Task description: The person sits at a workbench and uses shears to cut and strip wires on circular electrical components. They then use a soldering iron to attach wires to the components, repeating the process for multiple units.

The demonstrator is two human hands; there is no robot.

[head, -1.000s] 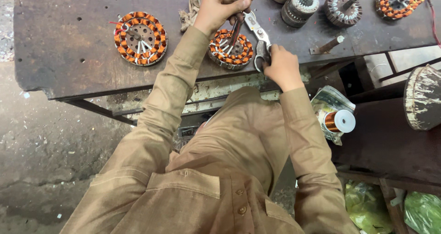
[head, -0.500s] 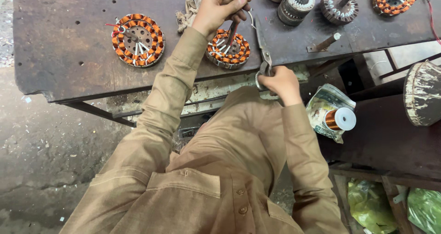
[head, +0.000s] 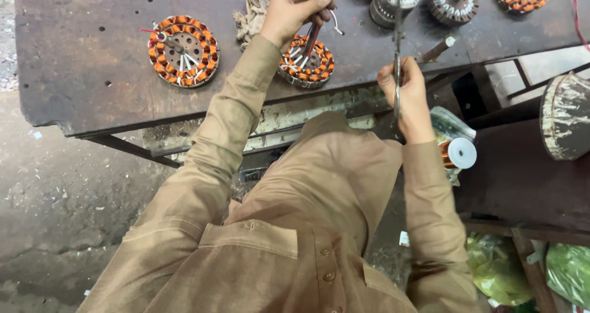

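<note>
The grip of the right hand [head: 402, 95] is a closed fist round the handles of a slim pair of metal scissors [head: 397, 61], whose blades point away from the person, over the near edge of the dark, pitted metal worktop [head: 80, 73]. Just to the right of that wrist, below the worktop edge, sits a white-ended spool of copper wire [head: 456, 153] beside some crumpled wrapping.

Farther in, the left hand [head: 295, 8] pinches a thin rod-like tool [head: 311, 39] between thumb and fingers, its tip reaching down into a round motor stator wound with orange-copper coils [head: 305, 61] that lies flat on the worktop near its front edge. The stator looks heavy and rigid in its steel core, but the fine windings and white lead wires seem easy to nick or bend; the outer rim appears the safest place to hold it.

To the left, well apart, lies a second orange-wound stator [head: 183, 50]. A crumpled beige rag [head: 251, 15] lies beside the left wrist. Along the far edge stand several more wound motor parts [head: 453, 0], grey and orange.
</note>
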